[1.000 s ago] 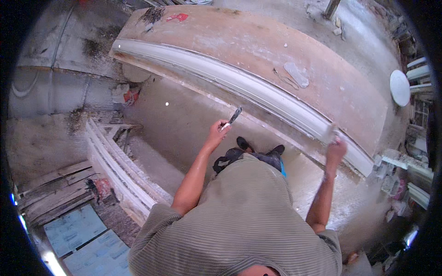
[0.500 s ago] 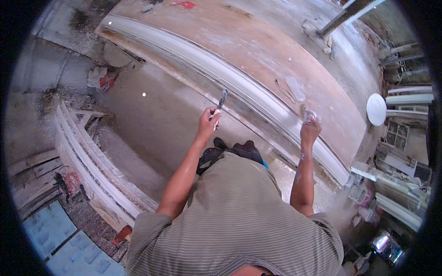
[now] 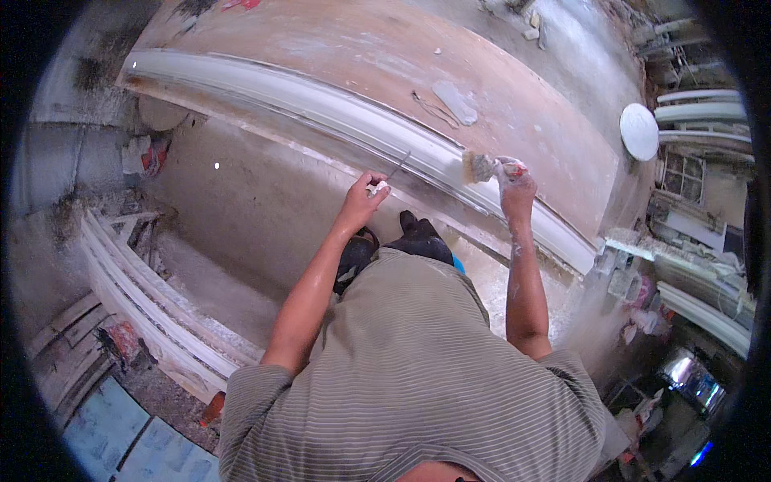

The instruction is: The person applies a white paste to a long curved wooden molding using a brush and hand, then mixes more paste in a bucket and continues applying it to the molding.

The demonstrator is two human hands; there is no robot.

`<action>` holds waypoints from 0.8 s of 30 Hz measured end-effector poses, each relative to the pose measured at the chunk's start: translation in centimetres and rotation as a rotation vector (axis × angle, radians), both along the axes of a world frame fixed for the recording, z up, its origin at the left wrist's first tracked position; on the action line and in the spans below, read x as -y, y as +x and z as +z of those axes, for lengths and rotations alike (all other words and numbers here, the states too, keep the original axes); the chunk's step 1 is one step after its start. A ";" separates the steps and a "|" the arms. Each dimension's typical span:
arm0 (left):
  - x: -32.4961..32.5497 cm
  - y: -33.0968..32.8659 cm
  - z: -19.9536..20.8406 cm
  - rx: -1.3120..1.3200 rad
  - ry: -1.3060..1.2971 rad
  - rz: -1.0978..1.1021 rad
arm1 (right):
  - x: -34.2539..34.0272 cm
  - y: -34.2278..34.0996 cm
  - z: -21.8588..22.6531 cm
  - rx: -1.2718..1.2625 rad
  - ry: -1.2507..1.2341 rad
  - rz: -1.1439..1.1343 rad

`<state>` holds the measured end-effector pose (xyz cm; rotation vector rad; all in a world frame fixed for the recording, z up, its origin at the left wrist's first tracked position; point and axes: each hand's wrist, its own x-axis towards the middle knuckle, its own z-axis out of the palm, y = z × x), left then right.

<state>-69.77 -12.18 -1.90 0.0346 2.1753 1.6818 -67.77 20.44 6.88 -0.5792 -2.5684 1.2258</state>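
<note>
Left hand [image 3: 363, 195] pinching thin tool [image 3: 395, 170]; right hand [image 3: 516, 186] gripping brush [image 3: 480, 166] over white moulding [image 3: 337, 112]; dusty workbench [image 3: 337, 48]

A long, dusty brown counter [image 3: 337, 48] runs across the upper view; along its near edge lies a long white plaster moulding [image 3: 321, 108]; farther in lie a flat pale scraper [image 3: 454, 102], a bent wire [image 3: 428, 107], and small plaster lumps [image 3: 530, 24].

Plaster workshop, dusty bench [image 3: 321, 48], white cornice mouldings [image 3: 337, 112], stacked casts [image 3: 136, 297]
</note>
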 end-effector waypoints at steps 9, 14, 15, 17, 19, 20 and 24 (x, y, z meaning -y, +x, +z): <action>-4.9 -0.3 1.6 -0.078 -0.095 -0.173 | -15.1 7.9 -5.4 -0.068 0.066 -0.337; -3.8 -2.1 1.5 -0.106 -0.038 -0.105 | -9.9 5.9 -7.0 -0.047 -0.585 -0.384; -3.1 -2.5 1.9 -0.094 -0.042 -0.078 | -8.4 5.0 -7.4 -0.070 -0.629 -0.359; -0.8 -2.6 2.5 -0.061 -0.034 -0.017 | -4.9 2.5 -8.4 -0.083 -0.677 -0.280; 2.7 -3.0 2.4 -0.016 -0.051 0.050 | -0.6 -0.9 -8.9 -0.090 -0.667 -0.190; 4.5 -3.2 1.9 0.005 -0.054 0.089 | 2.4 -2.8 -8.4 -0.066 -0.668 -0.153; 12.8 -4.3 -1.4 0.060 0.112 0.369 | 13.3 -10.9 -9.4 -0.109 -0.693 0.000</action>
